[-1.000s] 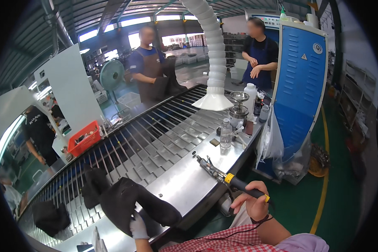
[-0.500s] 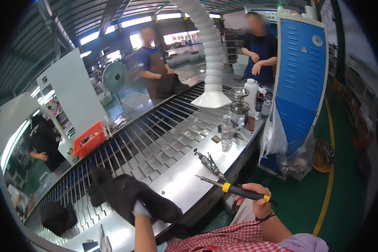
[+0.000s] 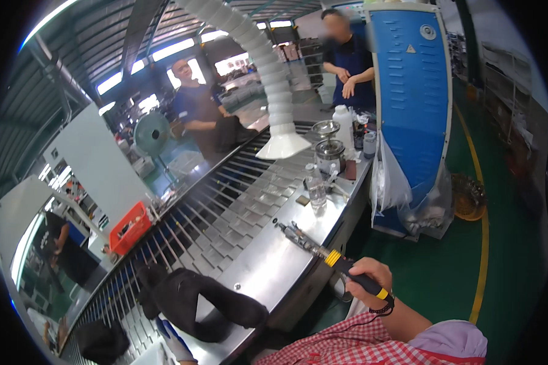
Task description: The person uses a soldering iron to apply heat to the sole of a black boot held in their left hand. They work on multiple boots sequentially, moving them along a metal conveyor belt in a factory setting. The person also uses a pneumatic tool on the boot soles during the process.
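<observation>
Black, matt and soft-looking, the boot (image 3: 240,309) lies on its side on the steel bench top (image 3: 259,258), its foot end toward the near edge and the rest reaching over the metal slats (image 3: 216,214). I judge it light, limp along the shaft and firmer at the foot, with a surface that should grip well rather than slip. I would take it by the foot end, since the shaft would likely fold. My gloved left hand (image 3: 178,348) is just beside it, fingers stretched out, with nothing held that I can see; whether they touch it I cannot tell. My right hand (image 3: 374,272) is closed around the black, yellow-banded handle (image 3: 342,264) of a slim tool. That grip looks stiff and light; I would keep to it, as the front end merges with the metal tool (image 3: 297,237) behind.
</observation>
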Tool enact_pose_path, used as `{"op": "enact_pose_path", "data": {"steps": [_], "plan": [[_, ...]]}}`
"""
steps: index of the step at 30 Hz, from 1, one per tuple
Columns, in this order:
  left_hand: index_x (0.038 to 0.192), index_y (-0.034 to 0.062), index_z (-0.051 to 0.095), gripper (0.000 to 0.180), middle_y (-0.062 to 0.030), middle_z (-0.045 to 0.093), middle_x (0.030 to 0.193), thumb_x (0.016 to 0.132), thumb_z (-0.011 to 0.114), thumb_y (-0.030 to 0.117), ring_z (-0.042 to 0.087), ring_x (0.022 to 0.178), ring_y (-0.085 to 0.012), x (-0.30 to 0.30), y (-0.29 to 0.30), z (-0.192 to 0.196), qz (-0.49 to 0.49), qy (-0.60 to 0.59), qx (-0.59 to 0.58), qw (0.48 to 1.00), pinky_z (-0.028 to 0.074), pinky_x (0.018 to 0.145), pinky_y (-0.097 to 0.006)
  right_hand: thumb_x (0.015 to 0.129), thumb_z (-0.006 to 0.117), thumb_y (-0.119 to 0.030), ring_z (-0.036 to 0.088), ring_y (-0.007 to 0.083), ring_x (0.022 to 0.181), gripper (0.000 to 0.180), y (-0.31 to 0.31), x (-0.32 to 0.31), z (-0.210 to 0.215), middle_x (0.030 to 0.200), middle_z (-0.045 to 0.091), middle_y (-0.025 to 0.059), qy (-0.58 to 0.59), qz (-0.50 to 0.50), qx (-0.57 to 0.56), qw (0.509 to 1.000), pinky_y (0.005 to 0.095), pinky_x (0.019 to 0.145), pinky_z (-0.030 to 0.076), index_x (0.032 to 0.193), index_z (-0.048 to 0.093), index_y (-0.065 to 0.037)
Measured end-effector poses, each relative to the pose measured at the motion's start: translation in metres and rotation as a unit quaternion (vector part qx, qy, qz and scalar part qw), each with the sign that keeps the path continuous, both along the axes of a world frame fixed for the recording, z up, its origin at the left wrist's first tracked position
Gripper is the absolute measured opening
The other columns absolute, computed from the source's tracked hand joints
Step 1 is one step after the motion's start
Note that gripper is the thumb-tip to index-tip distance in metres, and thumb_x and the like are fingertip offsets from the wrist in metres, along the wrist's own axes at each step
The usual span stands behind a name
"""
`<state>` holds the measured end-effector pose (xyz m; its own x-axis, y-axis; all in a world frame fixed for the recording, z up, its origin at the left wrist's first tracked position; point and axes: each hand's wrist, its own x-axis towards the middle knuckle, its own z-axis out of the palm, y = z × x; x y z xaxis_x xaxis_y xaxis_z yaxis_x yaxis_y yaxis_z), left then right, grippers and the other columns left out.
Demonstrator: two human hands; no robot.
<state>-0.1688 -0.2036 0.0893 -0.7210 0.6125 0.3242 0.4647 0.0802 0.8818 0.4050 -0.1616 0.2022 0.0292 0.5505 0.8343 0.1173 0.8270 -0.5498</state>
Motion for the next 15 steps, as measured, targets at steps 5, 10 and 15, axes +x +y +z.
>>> {"op": "enact_pose_path", "data": {"steps": [5, 10, 15], "plan": [[0.147, 0.0014, 0.033, 0.056, -0.0144, 0.038, 0.148, 0.100, 0.055, 0.023, 0.040, 0.133, -0.0224, 0.008, 0.041, -0.002, -0.170, -0.149, -0.051, 0.973, 0.036, 0.108, -0.037, 0.079, 0.075, -0.005, 0.066, 0.0204, 0.064, 0.027, -0.007, -0.004, 0.001, 0.078, 0.066, 0.0096, 0.020, -0.004, -0.036, 0.999, 0.0280, 0.059, 0.049, 0.103, 0.062, -0.005], [0.143, 0.0015, 0.035, 0.053, -0.0137, 0.040, 0.142, 0.097, 0.056, 0.020, 0.042, 0.127, -0.0216, 0.004, 0.076, 0.029, -0.227, -0.155, -0.037, 0.961, 0.038, 0.104, -0.036, 0.079, 0.074, -0.004, 0.065, 0.0219, 0.064, 0.027, -0.011, -0.003, 0.000, 0.079, 0.067, 0.0111, 0.006, 0.005, -0.051, 0.999, 0.0291, 0.058, 0.048, 0.104, 0.063, -0.005], [0.139, 0.0016, 0.038, 0.050, -0.0129, 0.043, 0.135, 0.095, 0.057, 0.017, 0.044, 0.120, -0.0208, 0.015, 0.084, 0.044, -0.244, -0.151, -0.027, 0.958, 0.040, 0.100, -0.035, 0.079, 0.073, -0.003, 0.065, 0.0221, 0.064, 0.027, -0.008, -0.008, 0.004, 0.078, 0.067, 0.0111, -0.016, -0.007, -0.025, 1.000, 0.0292, 0.058, 0.048, 0.104, 0.064, -0.004]]}}
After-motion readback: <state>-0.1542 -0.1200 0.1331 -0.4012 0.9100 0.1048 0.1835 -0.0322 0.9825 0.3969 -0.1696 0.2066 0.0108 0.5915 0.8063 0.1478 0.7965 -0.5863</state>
